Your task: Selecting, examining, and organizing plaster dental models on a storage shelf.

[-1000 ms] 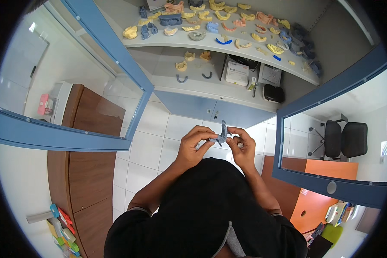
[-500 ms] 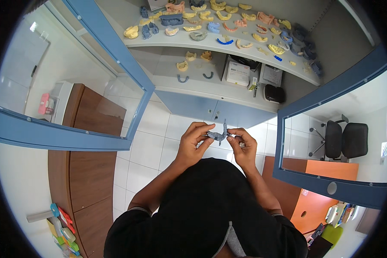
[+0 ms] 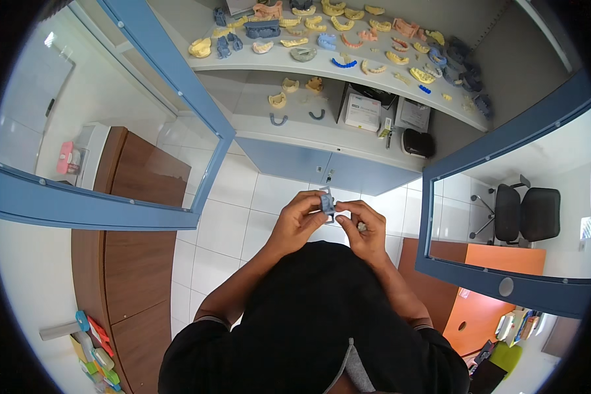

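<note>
Pale floor tiles (image 3: pixel 220 226) spread below an open blue cabinet (image 3: pixel 276 157). At the frame's centre, the left hand (image 3: pixel 293 224) pinches a grey-blue dental model (image 3: pixel 327 204) between its fingers; the right hand (image 3: pixel 366 231) holds thumb and forefinger beside the model's right edge, their grip impossible to tell.

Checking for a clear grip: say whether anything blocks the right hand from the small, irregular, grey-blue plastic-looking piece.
Nothing visible stands between the right hand and the grey-blue piece; the left hand holds it from the other side.
</note>
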A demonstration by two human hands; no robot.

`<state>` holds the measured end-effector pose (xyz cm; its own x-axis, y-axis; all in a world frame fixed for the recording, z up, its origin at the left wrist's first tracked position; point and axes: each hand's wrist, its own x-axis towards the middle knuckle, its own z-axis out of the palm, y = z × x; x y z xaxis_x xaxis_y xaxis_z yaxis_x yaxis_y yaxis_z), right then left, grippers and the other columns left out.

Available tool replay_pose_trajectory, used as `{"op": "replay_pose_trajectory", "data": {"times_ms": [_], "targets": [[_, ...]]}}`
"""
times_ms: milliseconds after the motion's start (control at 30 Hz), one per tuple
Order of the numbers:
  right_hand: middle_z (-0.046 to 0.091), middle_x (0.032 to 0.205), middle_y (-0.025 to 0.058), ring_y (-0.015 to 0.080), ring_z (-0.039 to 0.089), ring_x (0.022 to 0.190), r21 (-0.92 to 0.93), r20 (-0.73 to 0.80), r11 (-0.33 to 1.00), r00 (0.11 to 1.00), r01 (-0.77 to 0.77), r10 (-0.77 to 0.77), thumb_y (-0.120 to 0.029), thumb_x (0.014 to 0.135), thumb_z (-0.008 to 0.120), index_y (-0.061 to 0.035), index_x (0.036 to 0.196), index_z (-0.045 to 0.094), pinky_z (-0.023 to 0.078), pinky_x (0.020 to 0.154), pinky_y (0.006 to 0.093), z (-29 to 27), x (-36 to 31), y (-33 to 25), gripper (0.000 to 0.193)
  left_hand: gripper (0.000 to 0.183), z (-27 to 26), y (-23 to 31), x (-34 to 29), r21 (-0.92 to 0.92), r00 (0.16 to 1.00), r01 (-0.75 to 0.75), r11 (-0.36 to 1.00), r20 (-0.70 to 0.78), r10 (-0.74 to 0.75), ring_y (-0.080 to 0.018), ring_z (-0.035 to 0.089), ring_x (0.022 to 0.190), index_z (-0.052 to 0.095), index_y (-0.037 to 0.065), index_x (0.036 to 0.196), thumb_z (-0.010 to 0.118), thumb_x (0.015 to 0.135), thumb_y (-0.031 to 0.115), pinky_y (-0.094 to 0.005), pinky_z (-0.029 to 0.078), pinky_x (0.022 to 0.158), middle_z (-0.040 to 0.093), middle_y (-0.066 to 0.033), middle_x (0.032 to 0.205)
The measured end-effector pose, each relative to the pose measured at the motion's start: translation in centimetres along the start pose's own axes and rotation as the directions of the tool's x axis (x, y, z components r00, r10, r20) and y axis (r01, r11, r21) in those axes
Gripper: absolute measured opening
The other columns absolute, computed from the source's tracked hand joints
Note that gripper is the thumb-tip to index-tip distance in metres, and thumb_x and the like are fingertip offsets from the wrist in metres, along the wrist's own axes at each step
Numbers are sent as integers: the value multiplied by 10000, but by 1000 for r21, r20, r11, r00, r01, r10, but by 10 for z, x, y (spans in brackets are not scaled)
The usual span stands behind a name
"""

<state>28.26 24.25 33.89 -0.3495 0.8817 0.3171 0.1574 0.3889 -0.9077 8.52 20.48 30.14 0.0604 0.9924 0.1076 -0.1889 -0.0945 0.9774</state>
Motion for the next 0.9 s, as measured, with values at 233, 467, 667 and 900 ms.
{"op": "replay_pose_trajectory", "data": {"times_ms": [233, 467, 667, 900], "targets": [[770, 1037, 114, 75, 541, 617, 43, -34, 999, 999, 20, -19, 72, 905, 739, 0, 1162, 745, 427, 563, 223, 4, -2, 3, 267, 316, 0, 2, -2, -507, 963, 269, 819, 114, -246, -259, 604, 1309, 606, 3, 1335, 463, 1140, 206, -433, 494, 1131, 583, -167, 1459], [679, 1013, 89, 78, 521, 620, -30, -68, 999, 998, 14, -16, 0, 881, 805, -9, 1207, 712, 415, 546, 222, 3, -2, 9, 340, 286, -9, -4, -6, -699, 935, 337, 631, 169, -312, -245, 643, 1206, 579, 47, 1261, 404, 1152, 246, -381, 530, 1027, 626, -184, 1395], [630, 929, 55, 92, 516, 625, -185, -20, 983, 1000, -6, 2, -211, 746, 957, -29, 1335, 653, 427, 545, 243, 7, 8, -4, 687, 292, -1, -7, -6, -597, 868, 488, 637, 255, -425, -239, 676, 1141, 554, 36, 1283, 410, 1145, 249, -384, 562, 942, 667, -186, 1281], [684, 839, 58, 97, 512, 573, -170, 3, 978, 992, -125, 127, -261, 792, 933, -17, 1236, 717, 427, 526, 266, 9, -1, 3, 550, 298, -2, -12, -7, -475, 857, 515, 713, 297, -421, -156, 664, 1026, 600, 52, 1250, 416, 1156, 266, -319, 565, 834, 676, -79, 1184]]}}
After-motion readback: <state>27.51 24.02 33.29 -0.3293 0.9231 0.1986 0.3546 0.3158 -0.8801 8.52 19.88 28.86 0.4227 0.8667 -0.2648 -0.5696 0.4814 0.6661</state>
